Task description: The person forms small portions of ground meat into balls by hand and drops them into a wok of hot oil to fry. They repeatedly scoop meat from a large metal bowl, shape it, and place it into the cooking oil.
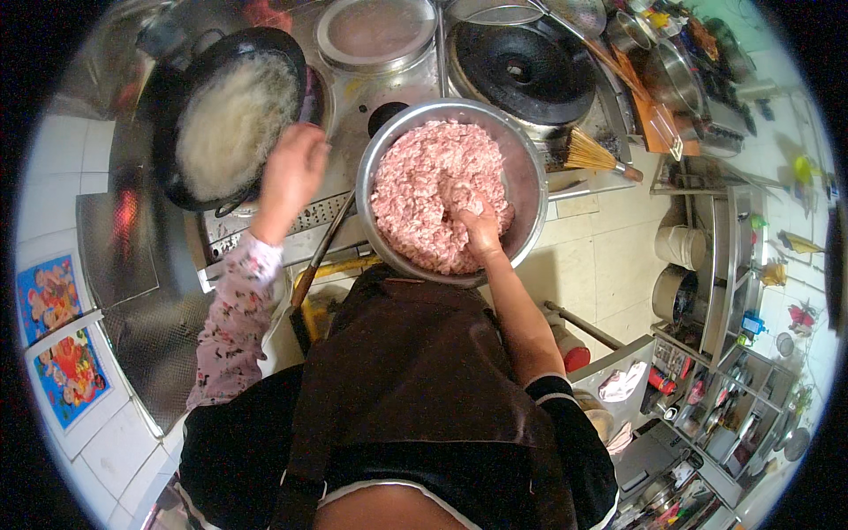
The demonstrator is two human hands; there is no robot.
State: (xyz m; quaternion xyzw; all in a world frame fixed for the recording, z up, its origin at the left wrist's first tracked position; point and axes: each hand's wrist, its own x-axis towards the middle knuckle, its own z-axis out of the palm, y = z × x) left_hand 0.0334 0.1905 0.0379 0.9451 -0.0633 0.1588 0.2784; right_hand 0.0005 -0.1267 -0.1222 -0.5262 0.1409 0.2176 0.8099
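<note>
A steel mixing bowl [528,199] of raw minced meat [430,165] stands before me at the front of the stove. My right hand [478,222] is in the meat, its fingers curled around a lump of it. To the left, a black wok [285,53] holds pale, frothing liquid [235,126]. My left hand [297,169] is over the wok's right rim, blurred, with its fingers bent. Whether anything is between those fingers is hidden.
A round metal lid [377,30] and a black burner [523,69] are behind the bowl. A bamboo brush [596,154] lies to its right. A long-handled tool [321,252] leans against the stove front. Steel shelves [719,265] stand far right.
</note>
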